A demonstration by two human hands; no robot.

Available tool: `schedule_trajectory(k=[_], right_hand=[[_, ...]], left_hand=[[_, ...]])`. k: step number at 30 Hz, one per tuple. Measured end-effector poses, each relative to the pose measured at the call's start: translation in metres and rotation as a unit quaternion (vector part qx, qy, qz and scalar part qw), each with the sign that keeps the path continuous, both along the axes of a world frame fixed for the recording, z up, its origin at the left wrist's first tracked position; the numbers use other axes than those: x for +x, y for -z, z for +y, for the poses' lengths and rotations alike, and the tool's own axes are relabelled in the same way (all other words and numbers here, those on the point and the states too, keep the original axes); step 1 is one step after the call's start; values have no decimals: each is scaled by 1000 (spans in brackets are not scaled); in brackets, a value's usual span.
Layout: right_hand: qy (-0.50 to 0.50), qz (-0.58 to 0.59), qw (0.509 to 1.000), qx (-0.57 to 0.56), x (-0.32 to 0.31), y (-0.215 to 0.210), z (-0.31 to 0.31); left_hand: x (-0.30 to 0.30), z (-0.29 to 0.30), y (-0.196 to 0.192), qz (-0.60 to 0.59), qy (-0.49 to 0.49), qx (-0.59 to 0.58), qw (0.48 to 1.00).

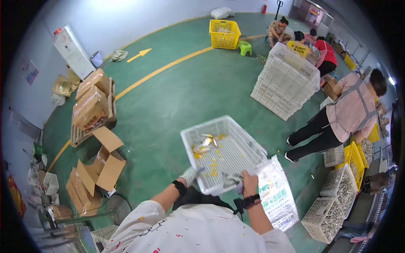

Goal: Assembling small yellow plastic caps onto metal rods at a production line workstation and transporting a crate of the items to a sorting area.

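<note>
A white plastic crate (252, 148) with a slatted bottom is in front of my body, its near end between my two hands. Inside it lie scattered yellow-orange bits (214, 164) and a shiny silvery packet (206, 142) near the left wall. My left hand (189, 175), in a pale glove, is closed on the near left corner of the rim. On the near right side my right hand (247, 184), with a glove over its fingers, grips the rim too. A white printed sack (276, 194) lies on the floor beside my right forearm.
Stacked white crates (287, 80) stand ahead right, near a person in pink (350, 107). Crates of small pale pieces (325, 219) line the right side. Open cardboard boxes (97, 168), a fan (118, 208) and a loaded pallet (112, 101) are at left. Several people sit farther back.
</note>
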State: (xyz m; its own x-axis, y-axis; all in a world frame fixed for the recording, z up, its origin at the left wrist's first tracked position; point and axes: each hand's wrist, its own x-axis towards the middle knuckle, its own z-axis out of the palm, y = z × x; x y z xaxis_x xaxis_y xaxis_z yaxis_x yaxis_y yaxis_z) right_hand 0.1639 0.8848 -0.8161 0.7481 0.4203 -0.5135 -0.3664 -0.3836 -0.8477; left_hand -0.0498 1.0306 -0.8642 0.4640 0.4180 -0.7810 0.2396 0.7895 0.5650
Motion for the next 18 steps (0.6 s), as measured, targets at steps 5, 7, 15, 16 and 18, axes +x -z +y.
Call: schedule_trajectory(k=[5, 7, 15, 16, 18], right_hand=[[-65, -67, 995, 36, 47, 0, 146], [-110, 66, 985, 112, 90, 12, 198], [76, 55, 989, 110, 195, -24, 304], [75, 91, 990, 80, 205, -32, 317], [138, 119, 972, 146, 229, -32, 341]], left_hand=[[37, 128, -7, 97, -116, 154, 976], [56, 205, -9, 2, -136, 194, 972], [176, 414, -19, 34, -52, 179, 982], [182, 439, -24, 12, -39, 169, 985], [207, 484, -29, 8, -14, 164, 986]])
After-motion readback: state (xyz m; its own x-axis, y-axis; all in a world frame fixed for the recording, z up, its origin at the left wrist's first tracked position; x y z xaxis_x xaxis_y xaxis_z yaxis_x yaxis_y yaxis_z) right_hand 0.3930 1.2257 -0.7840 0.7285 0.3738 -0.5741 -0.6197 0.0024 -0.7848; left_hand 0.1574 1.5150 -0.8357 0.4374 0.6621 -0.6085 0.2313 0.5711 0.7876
